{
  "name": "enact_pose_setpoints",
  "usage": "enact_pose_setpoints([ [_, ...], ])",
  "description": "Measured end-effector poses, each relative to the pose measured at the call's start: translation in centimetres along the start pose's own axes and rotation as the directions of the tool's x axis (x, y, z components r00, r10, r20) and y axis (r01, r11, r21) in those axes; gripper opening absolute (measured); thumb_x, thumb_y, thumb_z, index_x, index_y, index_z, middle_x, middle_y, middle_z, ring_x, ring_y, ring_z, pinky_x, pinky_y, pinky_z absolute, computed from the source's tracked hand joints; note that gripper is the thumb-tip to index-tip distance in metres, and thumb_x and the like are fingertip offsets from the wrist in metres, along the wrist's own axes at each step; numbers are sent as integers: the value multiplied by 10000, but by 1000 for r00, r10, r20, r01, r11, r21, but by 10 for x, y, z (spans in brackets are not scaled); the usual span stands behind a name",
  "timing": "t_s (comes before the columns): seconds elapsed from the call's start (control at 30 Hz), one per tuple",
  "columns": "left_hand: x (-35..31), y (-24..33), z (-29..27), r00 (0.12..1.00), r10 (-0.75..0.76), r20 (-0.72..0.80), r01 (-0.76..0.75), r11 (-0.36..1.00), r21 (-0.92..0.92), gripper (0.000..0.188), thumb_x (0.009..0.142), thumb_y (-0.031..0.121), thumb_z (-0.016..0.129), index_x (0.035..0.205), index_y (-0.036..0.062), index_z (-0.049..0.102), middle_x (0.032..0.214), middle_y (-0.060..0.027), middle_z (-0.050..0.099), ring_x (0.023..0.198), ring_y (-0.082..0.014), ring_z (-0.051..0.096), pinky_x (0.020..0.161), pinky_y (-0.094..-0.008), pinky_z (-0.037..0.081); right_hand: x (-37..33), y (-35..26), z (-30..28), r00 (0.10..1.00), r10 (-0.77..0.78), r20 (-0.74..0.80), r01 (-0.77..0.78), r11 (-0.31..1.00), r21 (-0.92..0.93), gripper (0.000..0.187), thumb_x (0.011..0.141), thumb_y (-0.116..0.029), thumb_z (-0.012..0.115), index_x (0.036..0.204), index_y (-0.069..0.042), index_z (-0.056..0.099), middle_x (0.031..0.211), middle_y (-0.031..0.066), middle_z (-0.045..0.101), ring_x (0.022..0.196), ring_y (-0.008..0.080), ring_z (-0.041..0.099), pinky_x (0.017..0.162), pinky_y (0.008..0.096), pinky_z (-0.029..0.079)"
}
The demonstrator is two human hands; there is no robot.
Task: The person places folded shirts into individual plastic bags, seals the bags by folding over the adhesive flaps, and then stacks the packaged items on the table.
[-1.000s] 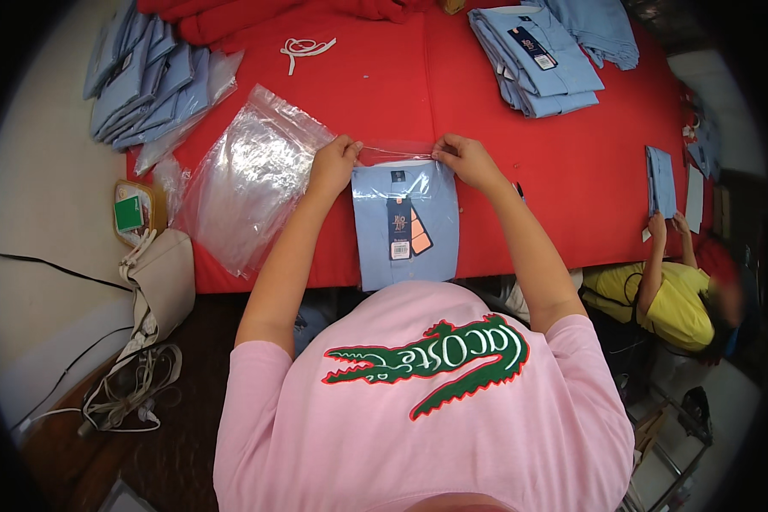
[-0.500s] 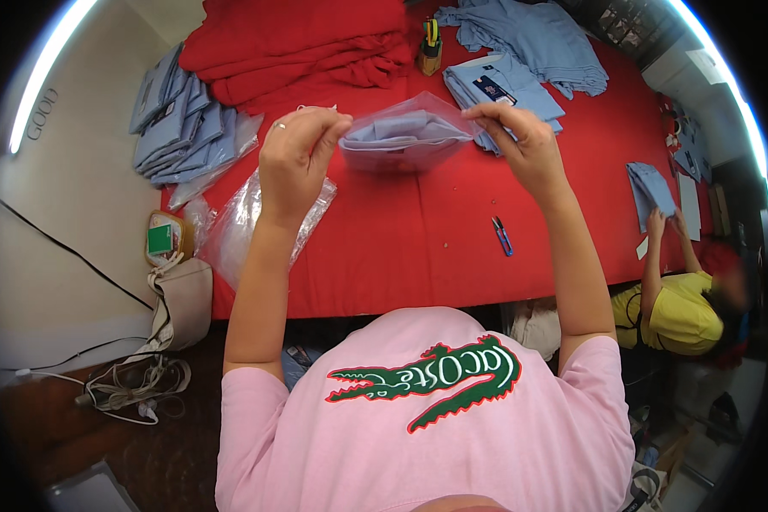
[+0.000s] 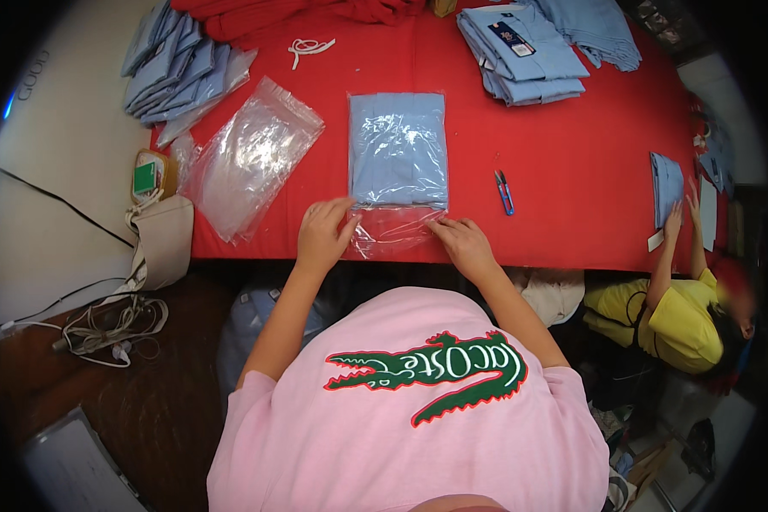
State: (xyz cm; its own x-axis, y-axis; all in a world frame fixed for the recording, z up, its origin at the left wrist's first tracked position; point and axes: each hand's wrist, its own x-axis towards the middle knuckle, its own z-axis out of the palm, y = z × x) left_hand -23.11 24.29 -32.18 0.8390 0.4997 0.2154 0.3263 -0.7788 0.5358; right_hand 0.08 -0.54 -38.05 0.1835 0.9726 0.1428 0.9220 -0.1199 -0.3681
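A folded light-blue garment (image 3: 397, 149) lies flat on the red-covered table inside a clear plastic bag (image 3: 392, 235). The bag's loose end sticks out toward me past the garment. At the left edge of that loose end is my left hand (image 3: 322, 235), fingers bent, thumb and fingertips on the plastic, slightly blurred. My right hand (image 3: 468, 247) has its fingers closed at the right edge of the same flap. Blue-handled thread snips (image 3: 504, 193) lie to the right of the bag.
Empty clear bags (image 3: 260, 158) lie to the left, below a stack of bagged blue garments (image 3: 175, 77). More folded blue garments (image 3: 529, 60) with a dark tag sit at the far right. A white cord (image 3: 311, 46) lies farther back. A person in yellow (image 3: 678, 320) handles another garment at right.
The bagged garment has come down from my raised hands to lie flat on the table. Both hands have moved nearer to me, to the bag's loose end.
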Motion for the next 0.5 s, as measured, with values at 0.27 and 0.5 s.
enact_pose_setpoints([
  [0.27, 151, 12, 87, 993, 118, -13, -110, 959, 263, 598, 1092, 506, 555, 1658, 346, 445, 1789, -124, 260, 1647, -398, 220, 1311, -640, 169, -19, -10, -7, 975, -220, -16, 220, 975, -28, 344, 926, -132, 632, 1246, -75, 744, 1292, 82, 766, 1273, 252, 665, 1164, 498, 453],
  [0.5, 150, -2, 147, 996, 84, -24, -71, 937, 343, 519, 1134, 478, 459, 1650, 424, 442, 1800, -90, 247, 1661, -374, 192, 1306, -685, 121, -34, -11, 2, 995, -94, -21, 94, 995, 41, 292, 922, -122, 634, 1181, -68, 758, 1337, 87, 756, 1312, 255, 655, 1101, 462, 487],
])
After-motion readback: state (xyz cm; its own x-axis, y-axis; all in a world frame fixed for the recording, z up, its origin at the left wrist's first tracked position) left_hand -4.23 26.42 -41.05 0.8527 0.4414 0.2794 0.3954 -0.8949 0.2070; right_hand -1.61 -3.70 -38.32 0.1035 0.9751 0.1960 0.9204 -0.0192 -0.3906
